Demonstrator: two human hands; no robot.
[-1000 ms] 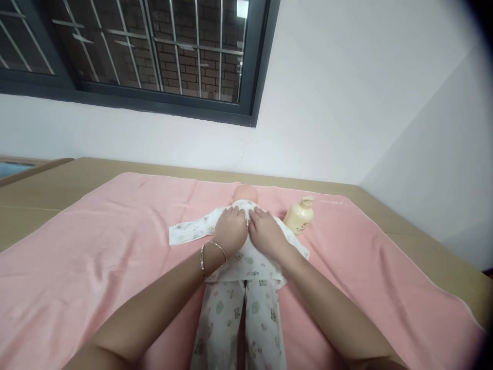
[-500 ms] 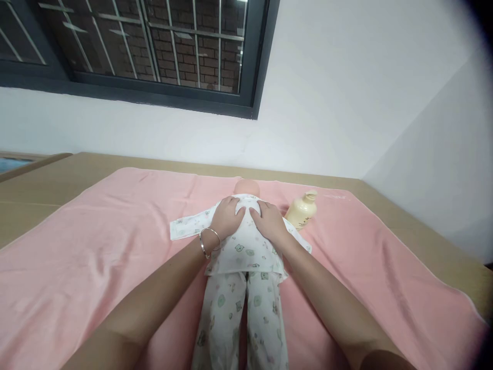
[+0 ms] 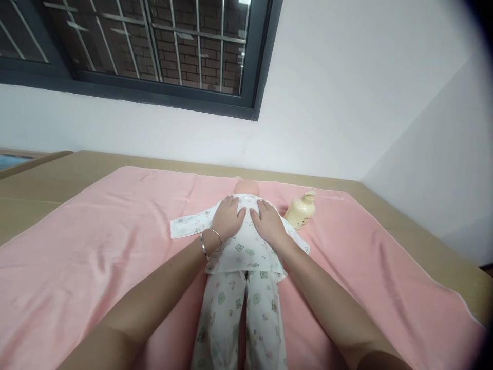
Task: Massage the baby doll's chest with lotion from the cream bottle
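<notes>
A baby doll (image 3: 247, 187) lies on a pink sheet, its bald head at the far end. It wears a white printed top (image 3: 246, 251) and matching trousers (image 3: 227, 313). My left hand (image 3: 228, 217) rests flat on the left side of the doll's upper body, fingers stretched out. On that wrist is a silver bracelet (image 3: 204, 245). Opposite it, my right hand (image 3: 266, 220) lies flat on the right side, with the thumbs pointing toward each other and a gap between them. Whether the doll is face up or face down I cannot tell.
A cream pump bottle (image 3: 302, 211) stands on the pink sheet (image 3: 127, 226), right of the doll. The sheet covers a tan surface (image 3: 416, 236) that meets a white wall (image 3: 316, 103). Above the wall's lower part is a dark-framed, barred window (image 3: 185, 51).
Both hands stay on the doll's top, with the fingers straightened slightly. The whole view has shifted a little; nothing else visibly moved.
</notes>
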